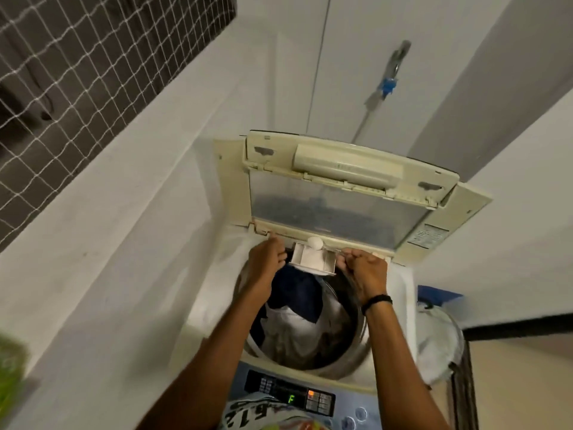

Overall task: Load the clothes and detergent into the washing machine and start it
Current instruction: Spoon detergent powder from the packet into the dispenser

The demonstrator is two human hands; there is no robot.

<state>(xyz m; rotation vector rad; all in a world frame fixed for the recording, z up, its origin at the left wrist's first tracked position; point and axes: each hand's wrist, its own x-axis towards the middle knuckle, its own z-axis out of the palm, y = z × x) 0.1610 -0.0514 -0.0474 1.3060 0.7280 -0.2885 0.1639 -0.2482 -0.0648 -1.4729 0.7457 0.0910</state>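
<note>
White walls enclose the head view, with a netted window [77, 72] at upper left and a tap [391, 82] with a blue fitting on the far wall. Below the tap stands the washing machine [223, 187], a top loader. Its folding lid [338, 206] is raised against the rear.

Left grip [266, 265]: a bare hand reaching to the rear rim of the tub opening. Its fingers are curled downward just left of the detergent drawer [313, 263]. Motion blur prevents confirming whether they clasp anything.

Right grip [367, 276]: a bare hand with a dark wristband [376, 301]. Its fingers and thumb are curled together and pinch the right end of the detergent drawer.

The drawer is pulled out over the drum and lies between the two grips. A white round cap [315, 243] sits at the drawer's rear.

The clothes [297, 318], dark blue and white, lie in the drum below and nearer than both grips, between the forearms.

The control panel [291, 395], nearest the person, shows a green "F".

A white bag [440, 346] sits to the right of the right grip's forearm.
</note>
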